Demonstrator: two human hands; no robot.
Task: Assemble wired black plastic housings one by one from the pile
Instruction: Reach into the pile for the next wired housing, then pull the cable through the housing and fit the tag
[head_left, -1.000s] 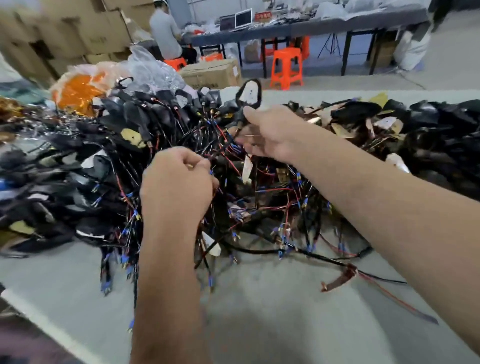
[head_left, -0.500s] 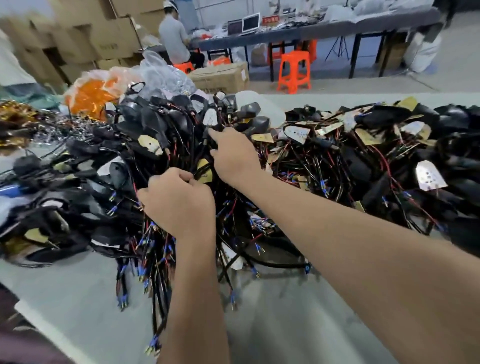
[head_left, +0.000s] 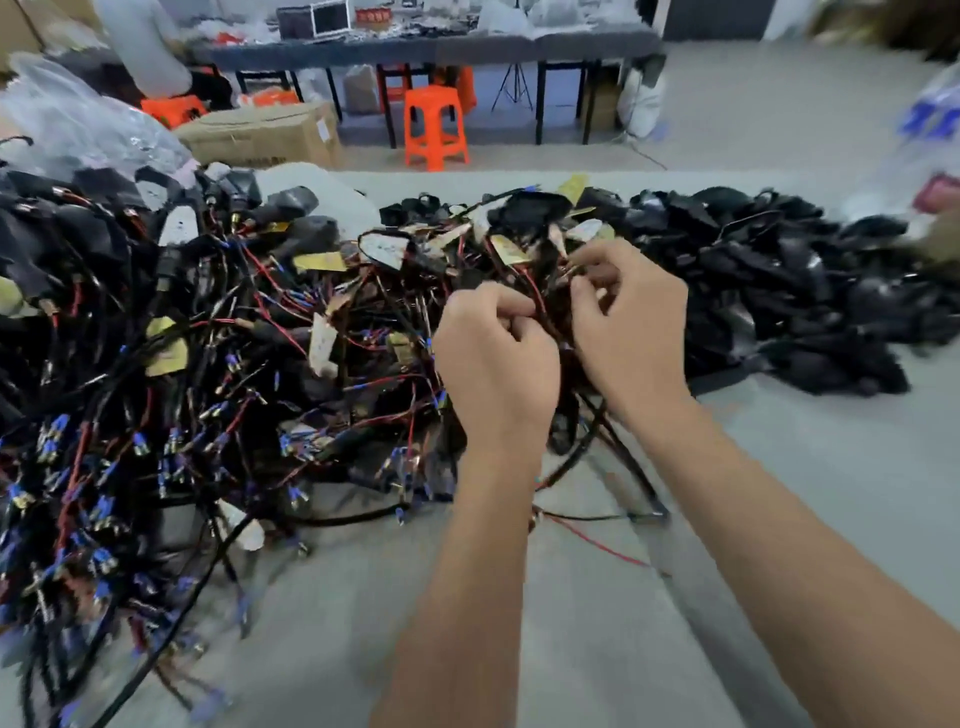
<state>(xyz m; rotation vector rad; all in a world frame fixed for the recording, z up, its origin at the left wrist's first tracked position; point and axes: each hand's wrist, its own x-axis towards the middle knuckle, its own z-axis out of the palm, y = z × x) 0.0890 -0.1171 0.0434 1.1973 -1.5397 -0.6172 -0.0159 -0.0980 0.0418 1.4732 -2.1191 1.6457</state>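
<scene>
Black wired housings are heaped in a tangled pile (head_left: 249, 364) across the left and middle of the grey table (head_left: 597, 623), with red and black wires and blue terminals spilling forward. A red wire (head_left: 535, 296) at the pile's near edge is pinched by the left hand (head_left: 498, 364), fingers curled. Wires just beside it are pinched by the right hand (head_left: 628, 327); what lies under both palms is hidden. Plain black parts (head_left: 789, 291), blurred, are heaped to the right. An orange stool (head_left: 434, 127) stands behind.
</scene>
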